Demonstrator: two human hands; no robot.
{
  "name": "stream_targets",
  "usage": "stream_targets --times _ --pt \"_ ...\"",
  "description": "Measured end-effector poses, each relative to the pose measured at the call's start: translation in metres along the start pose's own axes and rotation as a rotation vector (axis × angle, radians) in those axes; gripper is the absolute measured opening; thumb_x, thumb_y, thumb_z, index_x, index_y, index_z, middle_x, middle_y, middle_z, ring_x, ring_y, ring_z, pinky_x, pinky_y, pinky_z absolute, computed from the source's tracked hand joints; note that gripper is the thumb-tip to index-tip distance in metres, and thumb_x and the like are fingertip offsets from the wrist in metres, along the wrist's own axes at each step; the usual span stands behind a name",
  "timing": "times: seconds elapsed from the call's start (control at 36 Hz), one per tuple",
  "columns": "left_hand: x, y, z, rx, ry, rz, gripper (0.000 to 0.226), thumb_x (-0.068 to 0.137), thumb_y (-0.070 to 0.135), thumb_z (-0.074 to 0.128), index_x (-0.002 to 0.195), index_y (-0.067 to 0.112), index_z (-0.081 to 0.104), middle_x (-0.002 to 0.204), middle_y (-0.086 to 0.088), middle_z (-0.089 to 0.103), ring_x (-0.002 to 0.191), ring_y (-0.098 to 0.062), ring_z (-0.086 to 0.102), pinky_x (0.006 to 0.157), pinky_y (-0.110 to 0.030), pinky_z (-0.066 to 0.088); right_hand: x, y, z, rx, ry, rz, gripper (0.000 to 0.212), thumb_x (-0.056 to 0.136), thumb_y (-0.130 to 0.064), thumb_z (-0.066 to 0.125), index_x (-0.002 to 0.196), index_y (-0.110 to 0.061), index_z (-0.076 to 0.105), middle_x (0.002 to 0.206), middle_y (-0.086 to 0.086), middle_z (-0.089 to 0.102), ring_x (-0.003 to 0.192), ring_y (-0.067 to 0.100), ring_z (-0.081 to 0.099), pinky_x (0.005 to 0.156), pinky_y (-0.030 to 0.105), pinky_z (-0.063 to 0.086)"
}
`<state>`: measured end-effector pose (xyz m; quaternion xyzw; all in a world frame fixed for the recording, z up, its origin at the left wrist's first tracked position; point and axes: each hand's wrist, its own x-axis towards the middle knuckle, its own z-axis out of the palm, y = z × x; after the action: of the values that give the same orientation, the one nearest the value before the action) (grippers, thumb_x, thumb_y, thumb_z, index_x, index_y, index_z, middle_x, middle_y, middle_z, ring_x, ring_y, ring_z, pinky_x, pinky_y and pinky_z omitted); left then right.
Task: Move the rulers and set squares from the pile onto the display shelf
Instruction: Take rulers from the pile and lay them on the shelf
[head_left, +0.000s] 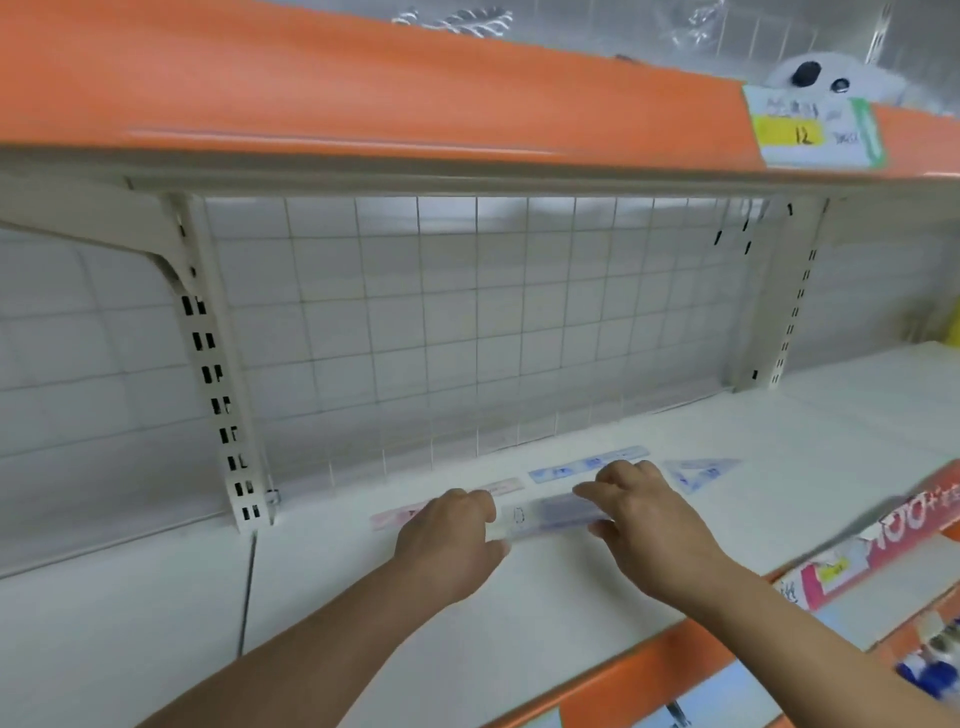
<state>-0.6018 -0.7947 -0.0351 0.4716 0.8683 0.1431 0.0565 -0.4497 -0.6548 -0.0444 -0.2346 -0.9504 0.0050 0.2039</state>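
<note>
A thin ruler with purple print (550, 514) is held low over the white display shelf (363, 597). One end is taken by the left hand (452, 540), whose fingers are curled over it. The other end is pinched by the right hand (652, 519) between fingers and thumb. Whether the ruler touches the shelf cannot be told.

The ruler is judged to be light, flat and quite stiff along its length, but it may bend a little if it is pressed in the middle. Its smooth plastic is probably slippery, so the two ends, taken by the edges, seem the best places for holding.

Just behind the grip a pink ruler (395, 518) is laid, partly covered by the left hand. A blue ruler (587, 465) is seen beyond the right fingers, and a set square (701, 474) further to the right of the grip.

Both ends of the held ruler are hidden under the hands. The print is too blurred to be read, a clear wrapper cannot be confirmed, and the pile is not in view.
</note>
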Motion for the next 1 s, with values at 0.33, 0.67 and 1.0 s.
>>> stream_targets --times 0.33,0.67,1.0 --pt "0.031 0.026 0.021 0.019 0.038 -0.206 0.034 0.091 0.043 0.055 0.119 0.023 0.052 0.118 0.002 0.054 0.109 -0.016 0.054 0.086 -0.027 0.043 0.044 0.064 0.020 0.017 -0.119 -0.175 0.039 0.092 -0.023 0.051 0.131 -0.026 0.052 0.120 -0.002 0.051 0.109 0.022 0.041 0.085 0.032 0.045" --pt "0.044 0.070 0.048 0.007 0.074 -0.411 0.037 0.092 0.043 0.052 0.124 0.025 0.050 0.125 0.004 0.053 0.114 -0.015 0.053 0.092 -0.028 0.043 0.071 0.117 0.038 -0.008 -0.243 -0.365 0.019 0.090 -0.023 0.047 0.104 -0.022 0.060 0.108 0.003 0.054 0.104 0.021 0.044 0.074 0.028 0.036" --pt "0.041 0.072 0.045 0.058 0.090 -0.520 0.038 0.092 0.042 0.052 0.125 0.024 0.050 0.128 0.003 0.051 0.117 -0.016 0.051 0.094 -0.027 0.042 0.092 0.114 0.049 0.091 -0.308 -0.450 0.024 0.090 -0.036 0.052 0.110 -0.025 0.060 0.107 0.003 0.050 0.108 0.021 0.041 0.082 0.028 0.038"
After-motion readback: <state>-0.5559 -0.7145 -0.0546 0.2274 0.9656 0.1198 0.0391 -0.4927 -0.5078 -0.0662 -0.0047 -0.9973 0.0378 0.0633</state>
